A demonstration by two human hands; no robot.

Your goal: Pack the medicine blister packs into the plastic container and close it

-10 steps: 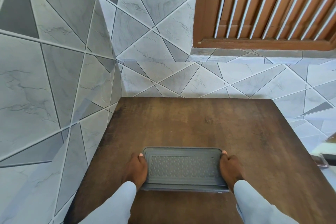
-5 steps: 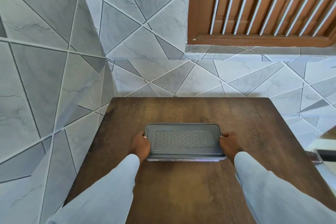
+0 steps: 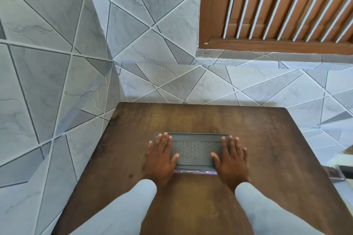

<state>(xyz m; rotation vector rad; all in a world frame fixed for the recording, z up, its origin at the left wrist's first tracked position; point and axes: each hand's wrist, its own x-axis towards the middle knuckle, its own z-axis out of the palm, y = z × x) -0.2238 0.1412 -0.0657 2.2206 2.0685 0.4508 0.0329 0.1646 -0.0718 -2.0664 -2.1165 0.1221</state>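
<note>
A flat grey plastic container (image 3: 194, 150) with a patterned lid lies shut in the middle of the brown wooden table (image 3: 267, 139). My left hand (image 3: 161, 156) lies flat on the lid's left end, fingers straight and spread. My right hand (image 3: 232, 157) lies flat on the lid's right end in the same way. Both thumbs point inward over the lid. A strip of the container's clear base shows at the near edge. No blister packs are in sight; the lid hides the inside.
The table stands in a corner of grey tiled walls, with a brown wooden louvred shutter (image 3: 286, 5) above at the back right. Past the table's right edge lies a dark, blurred object (image 3: 342, 170).
Both hands have left the container's short ends, where their fingers were curled, and now lie flat on top of the lid. The container sits farther from me than one second ago.
</note>
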